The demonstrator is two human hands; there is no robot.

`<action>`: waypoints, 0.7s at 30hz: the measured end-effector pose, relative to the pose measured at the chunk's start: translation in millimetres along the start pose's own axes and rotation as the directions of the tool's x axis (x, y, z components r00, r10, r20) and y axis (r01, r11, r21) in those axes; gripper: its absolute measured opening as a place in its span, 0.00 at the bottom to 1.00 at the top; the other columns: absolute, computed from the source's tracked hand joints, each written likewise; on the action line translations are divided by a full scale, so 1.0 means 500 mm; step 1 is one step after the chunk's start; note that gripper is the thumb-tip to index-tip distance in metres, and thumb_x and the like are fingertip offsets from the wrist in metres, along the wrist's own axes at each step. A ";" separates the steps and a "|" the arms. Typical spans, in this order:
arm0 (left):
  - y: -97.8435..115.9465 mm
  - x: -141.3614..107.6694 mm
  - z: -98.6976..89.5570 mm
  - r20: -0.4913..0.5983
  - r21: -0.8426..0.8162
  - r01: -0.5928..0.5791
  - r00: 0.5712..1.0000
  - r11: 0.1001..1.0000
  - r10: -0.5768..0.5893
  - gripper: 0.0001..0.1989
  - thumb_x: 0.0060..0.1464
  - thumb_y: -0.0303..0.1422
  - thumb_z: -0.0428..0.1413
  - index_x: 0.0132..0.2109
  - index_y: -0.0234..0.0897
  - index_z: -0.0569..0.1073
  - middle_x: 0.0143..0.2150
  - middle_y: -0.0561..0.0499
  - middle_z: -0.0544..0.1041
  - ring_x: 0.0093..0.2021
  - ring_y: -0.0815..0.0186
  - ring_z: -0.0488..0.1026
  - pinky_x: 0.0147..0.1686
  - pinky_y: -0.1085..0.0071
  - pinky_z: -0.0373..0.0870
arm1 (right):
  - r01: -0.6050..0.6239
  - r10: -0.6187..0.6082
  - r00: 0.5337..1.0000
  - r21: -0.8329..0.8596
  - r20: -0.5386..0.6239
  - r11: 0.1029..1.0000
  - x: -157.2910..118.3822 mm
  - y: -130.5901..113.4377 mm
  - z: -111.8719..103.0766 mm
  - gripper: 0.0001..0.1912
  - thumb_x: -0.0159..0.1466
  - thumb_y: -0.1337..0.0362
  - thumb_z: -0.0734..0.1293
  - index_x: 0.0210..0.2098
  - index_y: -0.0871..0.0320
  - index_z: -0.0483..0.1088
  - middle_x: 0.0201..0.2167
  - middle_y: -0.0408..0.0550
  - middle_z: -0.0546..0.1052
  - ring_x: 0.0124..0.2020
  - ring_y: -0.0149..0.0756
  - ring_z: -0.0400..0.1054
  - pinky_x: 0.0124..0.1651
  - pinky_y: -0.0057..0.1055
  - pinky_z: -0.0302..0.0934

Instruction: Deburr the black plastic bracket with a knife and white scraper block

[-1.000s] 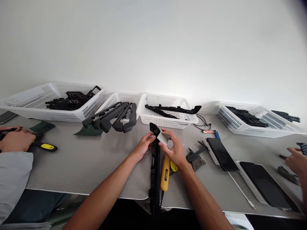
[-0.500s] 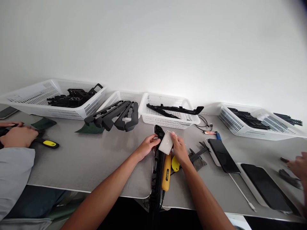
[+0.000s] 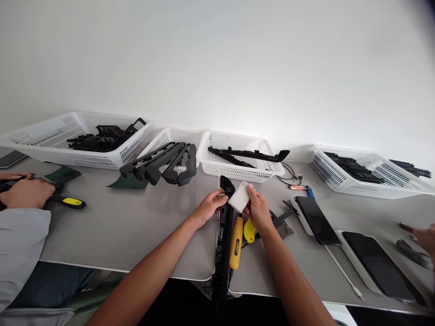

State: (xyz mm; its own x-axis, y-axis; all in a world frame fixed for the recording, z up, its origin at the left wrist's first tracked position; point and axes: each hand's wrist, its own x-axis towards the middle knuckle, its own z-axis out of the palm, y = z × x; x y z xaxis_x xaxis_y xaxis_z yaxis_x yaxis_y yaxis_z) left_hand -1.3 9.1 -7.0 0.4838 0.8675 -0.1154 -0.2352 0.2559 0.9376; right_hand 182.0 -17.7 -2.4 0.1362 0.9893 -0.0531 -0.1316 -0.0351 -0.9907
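Note:
My left hand [image 3: 211, 207] is closed on the upper part of a long black plastic trim piece [image 3: 222, 240], which runs down past the table's front edge. In my right hand [image 3: 258, 209] is a small white rectangular block [image 3: 239, 197], pinched between thumb and fingers and tilted beside the top of the trim piece. Whether the block touches the trim piece I cannot tell. Just below it lies a yellow-handled corded tool [image 3: 236, 244]. A yellow round-ended object [image 3: 249, 231] and a dark caliper [image 3: 283, 217] are near my right wrist.
White baskets [image 3: 238, 173] with black plastic parts line the wall. Grey trim pieces [image 3: 163, 163] lean on one basket. Two phones [image 3: 317, 219] [image 3: 377, 267] and a white cable [image 3: 343, 271] lie to the right. Co-workers' hands [image 3: 27, 192] [image 3: 424, 237] are at both sides.
My right hand has turned the white block and shifted it slightly up and to the right. My left hand and the trim piece stay nearly still. The co-worker's hand at right has moved slightly.

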 end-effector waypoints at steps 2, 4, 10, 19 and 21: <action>-0.001 0.000 -0.001 0.008 0.004 0.007 1.000 1.000 -0.007 0.25 0.49 0.51 0.68 0.43 0.37 0.74 0.33 0.55 0.73 0.33 0.67 0.70 0.35 0.72 0.64 | -0.005 0.005 1.000 0.020 0.003 1.000 0.001 0.003 0.000 0.34 0.66 0.32 0.63 0.22 0.55 0.61 0.10 0.38 0.62 0.12 0.26 0.53 0.16 0.25 0.48; -0.001 0.001 -0.002 0.007 -0.012 0.009 1.000 1.000 -0.009 0.24 0.49 0.51 0.68 0.43 0.37 0.74 0.33 0.54 0.74 0.34 0.66 0.71 0.36 0.72 0.65 | -0.015 0.014 0.999 0.028 0.034 0.999 0.001 0.004 0.002 0.33 0.65 0.32 0.65 0.23 0.56 0.64 0.11 0.40 0.64 0.11 0.27 0.55 0.15 0.25 0.50; 0.010 -0.003 0.001 0.012 -0.063 0.006 1.000 0.998 -0.005 0.21 0.51 0.48 0.68 0.43 0.38 0.75 0.33 0.54 0.76 0.34 0.65 0.75 0.36 0.71 0.68 | 0.027 -0.027 1.000 0.041 0.001 0.999 0.004 0.006 -0.004 0.31 0.64 0.35 0.68 0.25 0.57 0.67 0.13 0.42 0.69 0.13 0.29 0.61 0.16 0.26 0.55; 0.024 -0.017 0.015 0.073 -0.072 0.074 0.995 0.995 -0.069 0.24 0.48 0.51 0.70 0.38 0.36 0.74 0.32 0.52 0.77 0.35 0.56 0.81 0.40 0.63 0.75 | 0.101 -0.098 0.983 0.010 -0.156 0.995 0.013 0.008 -0.023 0.31 0.66 0.35 0.66 0.26 0.57 0.67 0.14 0.41 0.69 0.14 0.29 0.61 0.19 0.27 0.57; 0.023 -0.016 0.014 0.071 -0.073 0.071 0.995 0.995 -0.066 0.24 0.48 0.51 0.70 0.38 0.36 0.74 0.32 0.52 0.77 0.35 0.56 0.82 0.40 0.63 0.75 | 0.114 -0.113 0.980 -0.006 -0.165 0.993 0.013 0.006 -0.022 0.31 0.66 0.35 0.66 0.26 0.57 0.67 0.14 0.41 0.68 0.14 0.29 0.61 0.19 0.27 0.56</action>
State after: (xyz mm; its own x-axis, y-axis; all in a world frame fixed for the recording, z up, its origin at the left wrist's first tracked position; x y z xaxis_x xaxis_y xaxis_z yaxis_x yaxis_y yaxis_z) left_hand -1.8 2.0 7.1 0.5571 0.8162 -0.1532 -0.2610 0.3473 0.9007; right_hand 193.1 -13.1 -7.3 0.3104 0.9498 0.0396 -0.1095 0.0771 -0.9910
